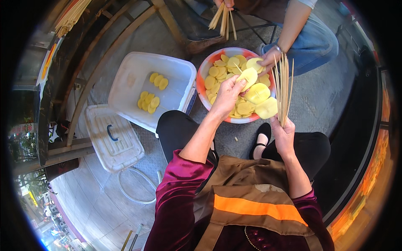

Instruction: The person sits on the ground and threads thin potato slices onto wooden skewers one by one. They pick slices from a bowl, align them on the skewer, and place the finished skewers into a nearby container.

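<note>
My left hand (227, 94) pinches a pale yellow round slice (248, 78), likely potato, between thumb and fingers. A thin stick tip pokes out just past that slice. Two more slices, a middle one (257, 93) and a lower one (267, 108), form a row with it, running down towards my right hand (283, 133). In that right hand stands a bundle of bamboo skewers (283, 91), points up; its fingers also touch the row's lower end. Beneath both hands is an orange and white basin (202, 73) full of loose slices (213, 71).
Across the basin, another person's hand (268, 59) holds a slice; their other hand (226, 3) grips several skewers. At left, a white plastic tub (125, 81) contains small groups of slices (149, 102). Its lid (114, 138) lies beside it, near a hose loop (135, 200).
</note>
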{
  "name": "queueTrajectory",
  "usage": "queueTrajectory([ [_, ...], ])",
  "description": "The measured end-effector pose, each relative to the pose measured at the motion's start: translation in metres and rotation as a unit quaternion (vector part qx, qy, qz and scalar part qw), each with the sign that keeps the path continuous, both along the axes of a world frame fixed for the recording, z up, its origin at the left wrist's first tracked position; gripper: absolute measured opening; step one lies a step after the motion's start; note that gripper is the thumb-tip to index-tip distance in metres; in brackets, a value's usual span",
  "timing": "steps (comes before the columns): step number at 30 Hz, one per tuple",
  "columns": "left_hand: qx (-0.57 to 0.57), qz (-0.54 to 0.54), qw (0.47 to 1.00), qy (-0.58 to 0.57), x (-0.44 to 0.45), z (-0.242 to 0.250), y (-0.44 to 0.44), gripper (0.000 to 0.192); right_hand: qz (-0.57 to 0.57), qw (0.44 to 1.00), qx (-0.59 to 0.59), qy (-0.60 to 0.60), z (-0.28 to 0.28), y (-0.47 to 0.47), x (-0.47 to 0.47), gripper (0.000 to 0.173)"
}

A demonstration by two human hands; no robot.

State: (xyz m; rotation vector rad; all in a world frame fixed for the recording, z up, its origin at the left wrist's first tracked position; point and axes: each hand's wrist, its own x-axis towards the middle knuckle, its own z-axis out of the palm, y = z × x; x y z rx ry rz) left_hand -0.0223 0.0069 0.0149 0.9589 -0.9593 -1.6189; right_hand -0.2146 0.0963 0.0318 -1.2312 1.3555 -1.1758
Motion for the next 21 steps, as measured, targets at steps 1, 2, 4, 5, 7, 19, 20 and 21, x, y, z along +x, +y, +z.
queueTrajectory([
  [1,-0.010,0.006,1.000,0.006,-0.001,0.000,0.000,0.030,0.001,0.998,0.043,-0.046,0.000,0.000,0.000,0.007],
  [2,-0.016,0.007,1.000,0.016,-0.001,0.001,0.000,0.030,0.007,0.992,0.089,-0.087,0.001,0.001,-0.002,0.007],
  [4,-0.010,0.063,0.998,-0.008,-0.005,0.003,0.000,0.026,0.015,0.974,0.161,-0.162,0.003,0.003,-0.004,0.007],
  [5,-0.005,0.084,0.996,-0.014,-0.008,0.004,0.001,0.024,0.022,0.961,0.181,-0.207,0.003,0.004,-0.004,0.008],
  [7,-0.004,0.098,0.995,0.009,-0.010,0.006,0.000,0.024,0.032,0.962,0.183,-0.199,0.003,0.004,-0.003,0.007],
  [19,0.068,0.077,0.988,0.115,-0.010,-0.003,-0.006,0.023,0.058,0.953,0.210,-0.210,0.008,-0.001,-0.009,0.010],
  [20,0.063,0.096,0.987,0.113,-0.007,-0.002,-0.007,0.023,0.076,0.972,0.157,-0.159,0.006,-0.002,-0.007,0.012],
  [21,0.065,0.115,0.985,0.109,-0.002,0.000,-0.007,0.023,0.068,0.980,0.129,-0.135,0.005,-0.001,-0.007,0.013],
])
